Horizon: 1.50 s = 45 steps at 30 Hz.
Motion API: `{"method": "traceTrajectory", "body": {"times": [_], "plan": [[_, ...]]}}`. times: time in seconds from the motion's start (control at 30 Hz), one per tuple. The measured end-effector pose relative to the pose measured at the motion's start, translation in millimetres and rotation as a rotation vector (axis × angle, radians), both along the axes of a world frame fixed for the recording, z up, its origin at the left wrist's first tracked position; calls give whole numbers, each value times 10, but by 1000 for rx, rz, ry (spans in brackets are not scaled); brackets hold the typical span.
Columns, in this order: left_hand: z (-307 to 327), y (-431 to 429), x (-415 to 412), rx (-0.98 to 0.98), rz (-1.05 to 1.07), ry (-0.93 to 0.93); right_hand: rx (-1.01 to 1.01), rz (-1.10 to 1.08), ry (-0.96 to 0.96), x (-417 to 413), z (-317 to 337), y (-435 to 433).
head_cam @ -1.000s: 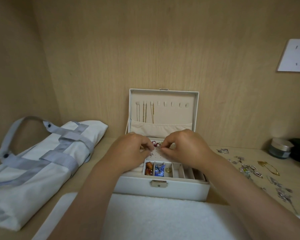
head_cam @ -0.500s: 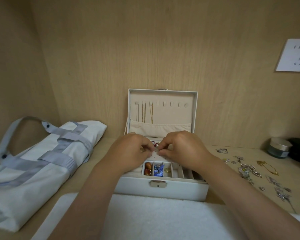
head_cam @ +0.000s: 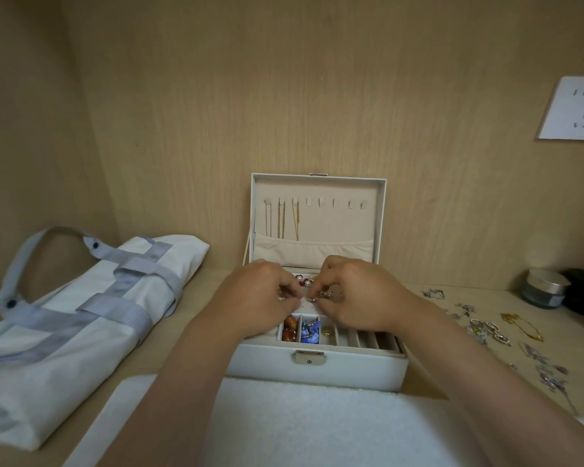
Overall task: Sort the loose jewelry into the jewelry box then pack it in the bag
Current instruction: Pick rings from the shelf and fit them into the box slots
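A white towel [head_cam: 317, 426] lies nearest, its edges cut off below and partly hidden by both forearms. Behind it the open jewelry box [head_cam: 317, 369] stands on the counter [head_cam: 580, 358], with amber beads [head_cam: 290, 328] and blue pieces [head_cam: 310, 332] in its front slots. Over the perforated panel the hands meet. The right hand [head_cam: 358, 294] pinches a small silver earring [head_cam: 312, 299]. The left hand [head_cam: 260, 294] curls its fingertips just beside it, though whether they grip anything is hidden. Loose jewelry [head_cam: 486, 328] is scattered to the right, too small to tell apart. A white bag [head_cam: 81, 315] with grey straps lies to the left, cut off by the frame. Gold chains [head_cam: 281, 220] hang in the upright lid [head_cam: 317, 187]. A lidded jar [head_cam: 545, 288] sits by the wood-grain wall, below a socket [head_cam: 573, 112].
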<state>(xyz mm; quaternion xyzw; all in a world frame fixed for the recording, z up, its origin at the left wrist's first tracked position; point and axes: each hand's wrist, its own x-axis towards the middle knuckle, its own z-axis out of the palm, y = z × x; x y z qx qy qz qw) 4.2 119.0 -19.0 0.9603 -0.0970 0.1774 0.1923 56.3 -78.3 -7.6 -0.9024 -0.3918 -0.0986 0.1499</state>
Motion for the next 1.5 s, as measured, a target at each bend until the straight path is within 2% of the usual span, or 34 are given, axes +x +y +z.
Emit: {"method": "traceTrajectory", "body": {"times": [0.23, 0.47, 0.57, 0.73, 0.97, 1.17, 1.37, 1.5], "plan": [[13, -84, 12, -6, -9, -58, 101, -23, -3, 57, 70, -141], [66, -516, 32, -170, -88, -73, 277, -185, 88, 195, 226, -924], [116, -856, 120, -188, -165, -27, 241, -291, 156, 214, 199, -1366], [148, -1432, 369, -98, -240, 46, 161, -393, 195, 224, -51, -1871], [-1, -1964, 681, 64, -263, 264, 141, -385, 159, 373, -359, -2019], [-100, -1996, 789, 264, -122, 243, 15, -281, 151, 494, -384, -1860], [-165, -1963, 811, 246, -145, 304, -113, -250, 153, 524, -376, -1765], [-185, -1956, 813, 189, -139, 276, -58, -285, 164, 520, -382, -1798]]}}
